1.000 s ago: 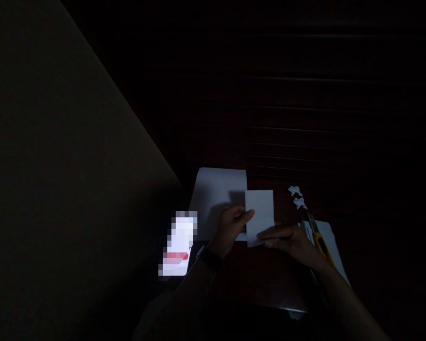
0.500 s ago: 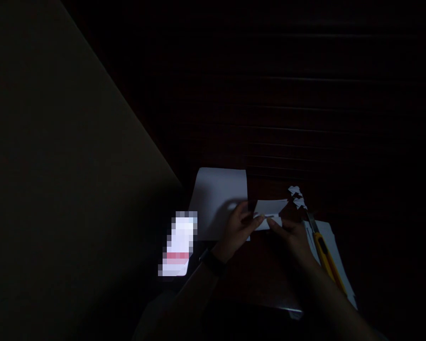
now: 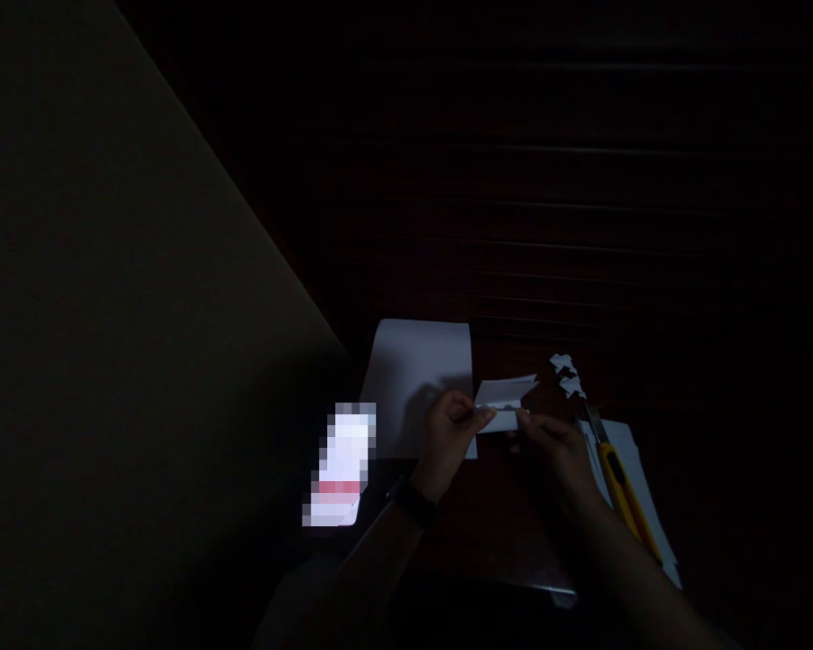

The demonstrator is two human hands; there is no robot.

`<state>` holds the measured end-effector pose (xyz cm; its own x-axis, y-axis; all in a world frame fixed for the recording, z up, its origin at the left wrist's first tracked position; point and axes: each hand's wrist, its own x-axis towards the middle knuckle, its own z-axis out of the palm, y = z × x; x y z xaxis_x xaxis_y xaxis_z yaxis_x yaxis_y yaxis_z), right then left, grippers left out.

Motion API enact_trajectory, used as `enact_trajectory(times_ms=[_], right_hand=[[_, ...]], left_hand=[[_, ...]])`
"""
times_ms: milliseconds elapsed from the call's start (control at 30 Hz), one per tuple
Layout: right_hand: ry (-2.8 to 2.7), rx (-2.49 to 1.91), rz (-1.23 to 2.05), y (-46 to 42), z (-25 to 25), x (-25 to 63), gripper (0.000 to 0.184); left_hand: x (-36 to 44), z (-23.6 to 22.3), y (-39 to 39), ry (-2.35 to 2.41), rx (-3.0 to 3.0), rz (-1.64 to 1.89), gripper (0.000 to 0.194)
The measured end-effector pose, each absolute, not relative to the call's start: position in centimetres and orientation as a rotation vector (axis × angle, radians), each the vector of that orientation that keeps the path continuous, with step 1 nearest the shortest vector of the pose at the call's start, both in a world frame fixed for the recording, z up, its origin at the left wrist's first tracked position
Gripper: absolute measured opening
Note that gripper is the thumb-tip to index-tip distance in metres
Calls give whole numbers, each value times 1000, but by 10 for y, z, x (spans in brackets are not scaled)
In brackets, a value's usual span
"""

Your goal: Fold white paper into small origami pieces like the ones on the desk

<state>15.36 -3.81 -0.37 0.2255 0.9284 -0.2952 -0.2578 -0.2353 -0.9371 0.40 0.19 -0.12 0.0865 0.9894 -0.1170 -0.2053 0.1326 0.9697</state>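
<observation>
A small folded piece of white paper (image 3: 499,393) is held up between both hands, its near edge folded into a narrow band and its far part standing up in layers. My left hand (image 3: 449,433), with a dark band at the wrist, pinches its left end between thumb and fingers. At the right end of the near fold, my right hand (image 3: 561,451) grips with thumb and fingertips. Some fingers behind the paper are hidden. A larger white sheet (image 3: 420,361) lies left of and behind the hands.
A lit phone (image 3: 342,465), blurred, is at the left. On the right a yellow box cutter (image 3: 620,487), blade out, lies on a stack of white paper (image 3: 650,496). Folded paper pieces (image 3: 565,375) sit beyond it. A pale wall (image 3: 142,271) rises on the left of the dark table (image 3: 494,533).
The small paper has shifted slightly left and its far flap stands more folded over. My right thumb has slid from the middle of the near fold toward its right end.
</observation>
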Motion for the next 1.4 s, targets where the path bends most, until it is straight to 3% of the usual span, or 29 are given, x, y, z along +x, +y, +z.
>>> enact_trajectory(times_ms=[133,267,400,867,1100,1400], right_hand=[[-680,-1357,1274,-37,-2,153,25],[-744,-1431,1215,-37,-1,153,26],[-843,-1519,1147,-38,1,153,30],[-951,-1507,1085,-40,2,149,30],[-928,-1548,1022,-41,1,145,31],[-789,-1359,1159,-41,-4,144,24]], left_hand=[[5,5,1,1041,965,1137,23],[5,7,-2,961,933,1168,32],[5,1,-5,988,958,1152,22],[7,-6,-5,1051,939,1186,20],[7,3,-8,937,878,1154,45],[6,-1,-7,981,882,1088,32]])
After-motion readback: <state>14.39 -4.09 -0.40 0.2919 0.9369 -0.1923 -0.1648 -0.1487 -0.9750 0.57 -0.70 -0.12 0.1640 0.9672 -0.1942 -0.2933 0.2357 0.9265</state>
